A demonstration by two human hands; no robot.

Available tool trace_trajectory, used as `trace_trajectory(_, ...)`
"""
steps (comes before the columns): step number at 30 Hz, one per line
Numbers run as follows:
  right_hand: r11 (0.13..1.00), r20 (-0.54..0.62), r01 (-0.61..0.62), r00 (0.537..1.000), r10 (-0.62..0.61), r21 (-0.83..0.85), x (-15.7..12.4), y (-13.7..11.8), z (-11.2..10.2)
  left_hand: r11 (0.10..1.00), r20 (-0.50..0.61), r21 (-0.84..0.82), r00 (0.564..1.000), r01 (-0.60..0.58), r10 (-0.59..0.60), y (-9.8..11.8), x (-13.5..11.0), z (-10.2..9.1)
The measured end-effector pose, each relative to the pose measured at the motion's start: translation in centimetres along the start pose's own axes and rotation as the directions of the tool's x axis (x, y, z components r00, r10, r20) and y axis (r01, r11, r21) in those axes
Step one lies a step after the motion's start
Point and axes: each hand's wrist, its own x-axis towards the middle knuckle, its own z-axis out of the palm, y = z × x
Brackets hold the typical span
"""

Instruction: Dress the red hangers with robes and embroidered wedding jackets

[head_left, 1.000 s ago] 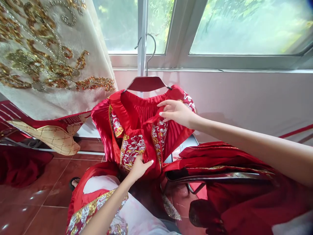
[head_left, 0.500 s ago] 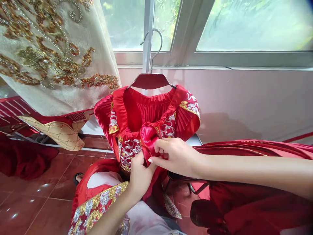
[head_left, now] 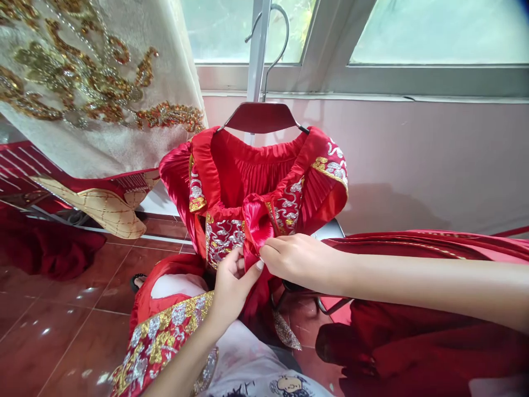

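A red garment (head_left: 256,157) with pleated shoulders and silver and gold embroidery hangs from a dark red hanger (head_left: 264,117) with a metal hook. Down its front runs a strip of shiny red fabric (head_left: 257,220). My left hand (head_left: 231,284) pinches this strip at its lower part, thumb against the cloth. Close beside it, my right hand (head_left: 291,256) is closed on the same fabric, its fingers curled and partly hidden. The two hands nearly touch. Across my lap lies a red piece with a gold and silver border (head_left: 169,325).
A cream cloth with gold sequins (head_left: 103,82) hangs at the left, above a beige quilted piece (head_left: 107,212). Dark red fabric (head_left: 421,342) fills the right side. Behind the hanger are a white pole (head_left: 257,60), a window frame (head_left: 413,82) and a pale wall (head_left: 433,160).
The view has shifted, so the garment and hanger sit slightly higher and further right. My right hand's fingers have curled in closer around the strip. My left hand keeps its pinch.
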Motion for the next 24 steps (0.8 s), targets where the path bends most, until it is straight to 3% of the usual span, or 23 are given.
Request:
trace_trajectory(4,0.999,-0.011,0.036,0.999,-0.036,0.024,0.0,-0.2,1.4,0.995,-0.107,0.098,0.994,0.027,-0.016,-2.2,-0.9,0.3)
trace_trajectory(7,0.999,-0.012,0.039,0.999,-0.038,0.024,0.1,-0.2,2.0,0.980,-0.116,0.198,0.993,-0.008,0.031,-3.4,-1.0,0.1)
trace_trajectory(13,0.998,0.046,0.069,0.996,-0.070,0.013,0.1,0.0,1.3,0.982,-0.040,0.188,0.999,-0.011,0.019,-2.9,-1.0,-0.1)
trace_trajectory(18,1.000,0.034,0.007,0.999,-0.007,0.000,0.3,0.4,0.5,0.967,-0.037,0.252,0.998,-0.047,0.059,-3.3,-1.4,-0.2)
trace_trajectory(24,0.998,0.102,-0.048,0.994,0.043,0.051,0.8,1.2,-0.3,0.957,-0.039,0.285,0.997,-0.059,0.074,-3.8,-1.6,-0.3)
